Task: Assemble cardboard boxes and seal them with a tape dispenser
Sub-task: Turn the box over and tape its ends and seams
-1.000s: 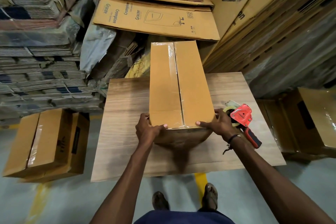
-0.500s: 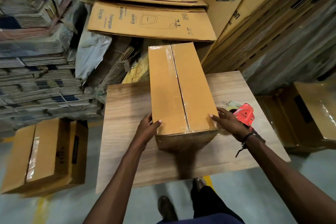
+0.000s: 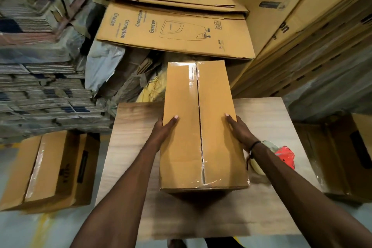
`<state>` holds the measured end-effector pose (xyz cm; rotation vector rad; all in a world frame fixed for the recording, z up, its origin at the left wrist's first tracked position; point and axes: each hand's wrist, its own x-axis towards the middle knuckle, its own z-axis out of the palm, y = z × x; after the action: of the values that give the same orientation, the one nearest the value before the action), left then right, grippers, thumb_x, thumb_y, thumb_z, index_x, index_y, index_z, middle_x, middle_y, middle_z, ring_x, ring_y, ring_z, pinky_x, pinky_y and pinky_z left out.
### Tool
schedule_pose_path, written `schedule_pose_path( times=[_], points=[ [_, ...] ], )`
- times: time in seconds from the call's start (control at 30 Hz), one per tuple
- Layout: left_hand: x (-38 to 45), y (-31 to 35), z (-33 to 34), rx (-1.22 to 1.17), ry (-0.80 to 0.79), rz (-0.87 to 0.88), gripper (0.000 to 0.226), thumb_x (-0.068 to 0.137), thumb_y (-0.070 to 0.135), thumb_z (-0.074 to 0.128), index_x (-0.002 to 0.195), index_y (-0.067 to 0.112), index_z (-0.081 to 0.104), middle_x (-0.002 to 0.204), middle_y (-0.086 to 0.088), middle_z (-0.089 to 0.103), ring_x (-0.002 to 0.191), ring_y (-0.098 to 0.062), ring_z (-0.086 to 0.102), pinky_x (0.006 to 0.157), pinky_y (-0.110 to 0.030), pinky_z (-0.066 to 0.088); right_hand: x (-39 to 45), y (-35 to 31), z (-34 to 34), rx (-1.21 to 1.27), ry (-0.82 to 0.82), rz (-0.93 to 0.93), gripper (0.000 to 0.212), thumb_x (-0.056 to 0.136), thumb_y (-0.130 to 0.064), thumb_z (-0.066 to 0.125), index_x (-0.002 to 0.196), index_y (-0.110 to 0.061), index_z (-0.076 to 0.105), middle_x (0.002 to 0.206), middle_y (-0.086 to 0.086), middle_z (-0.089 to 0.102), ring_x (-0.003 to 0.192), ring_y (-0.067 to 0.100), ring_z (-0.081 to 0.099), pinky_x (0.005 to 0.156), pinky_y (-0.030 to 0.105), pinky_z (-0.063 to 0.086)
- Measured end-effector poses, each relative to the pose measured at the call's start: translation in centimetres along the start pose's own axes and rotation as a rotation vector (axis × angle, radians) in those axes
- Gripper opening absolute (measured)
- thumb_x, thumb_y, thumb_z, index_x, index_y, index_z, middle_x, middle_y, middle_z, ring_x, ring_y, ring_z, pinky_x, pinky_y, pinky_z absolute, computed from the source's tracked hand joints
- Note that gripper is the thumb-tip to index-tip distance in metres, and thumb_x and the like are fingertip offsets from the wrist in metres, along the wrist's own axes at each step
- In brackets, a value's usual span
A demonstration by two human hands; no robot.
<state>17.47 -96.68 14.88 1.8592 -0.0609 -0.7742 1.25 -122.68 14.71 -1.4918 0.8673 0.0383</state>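
A long cardboard box (image 3: 182, 147) stands on end over the wooden table (image 3: 130, 147), its top seam closed with clear tape. My left hand (image 3: 164, 129) presses flat against its left side, thumb lying straight on the top face. On the right side my right hand (image 3: 239, 131) does the same, thumb straight on top. The box's lower part hides the table under it, so I cannot tell whether it rests or is lifted. The red tape dispenser (image 3: 285, 156) lies on the table behind my right wrist, partly hidden by my forearm.
A taped box (image 3: 50, 167) lies on the floor to the left of the table. Another box (image 3: 342, 157) sits on the floor at the right. Flattened printed cartons (image 3: 173, 32) are piled behind the table, with tall stacks of flat cardboard (image 3: 40, 86) on the left.
Both hands slid from the box's near end up along its sides. The box has come closer to me and looks larger; the view has shifted forward over the table.
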Motion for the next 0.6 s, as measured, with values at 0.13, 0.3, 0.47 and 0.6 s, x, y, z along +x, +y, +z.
schedule_pose_path(
  times=[0.13,0.3,0.47,0.6],
  points=[
    [1.5,0.9,0.4,-0.056,-0.011,0.01,0.066,0.087,0.062,0.073,0.143,0.035,0.053,0.128,0.005,0.068,0.113,-0.017,0.067,0.099,-0.042,0.056,2.2,0.4,-0.5,0.018,-0.028,0.005,0.102,0.076,-0.088,0.061,0.156,-0.029,0.038,0.142,0.002,0.061,0.12,0.027,0.063,0.108,0.057,0.05],
    [1.1,1.1,0.5,-0.052,-0.001,0.04,0.069,0.085,0.067,0.073,0.144,0.038,0.054,0.129,0.006,0.069,0.114,-0.019,0.068,0.1,-0.047,0.056,0.9,-0.5,-0.4,-0.013,-0.009,-0.032,0.068,0.099,-0.063,0.051,0.157,-0.028,0.038,0.143,0.002,0.059,0.123,0.026,0.06,0.107,0.049,0.049],
    [-1.5,2.4,-0.6,-0.058,0.024,0.101,0.072,0.077,0.077,0.072,0.137,0.04,0.058,0.127,0.008,0.069,0.113,-0.018,0.067,0.101,-0.051,0.055,-2.1,-2.1,-0.4,0.021,0.039,-0.136,0.061,0.098,-0.065,0.053,0.15,-0.035,0.042,0.142,-0.002,0.061,0.12,0.021,0.062,0.106,0.049,0.052],
    [-4.4,4.0,-2.0,-0.04,0.041,0.204,0.084,0.075,0.081,0.071,0.146,0.041,0.05,0.137,0.008,0.063,0.122,-0.02,0.061,0.106,-0.052,0.051,-6.2,-4.1,-0.1,0.025,0.069,-0.207,0.064,0.098,-0.067,0.052,0.153,-0.037,0.038,0.139,-0.006,0.061,0.118,0.017,0.063,0.099,0.044,0.053]
  ],
)
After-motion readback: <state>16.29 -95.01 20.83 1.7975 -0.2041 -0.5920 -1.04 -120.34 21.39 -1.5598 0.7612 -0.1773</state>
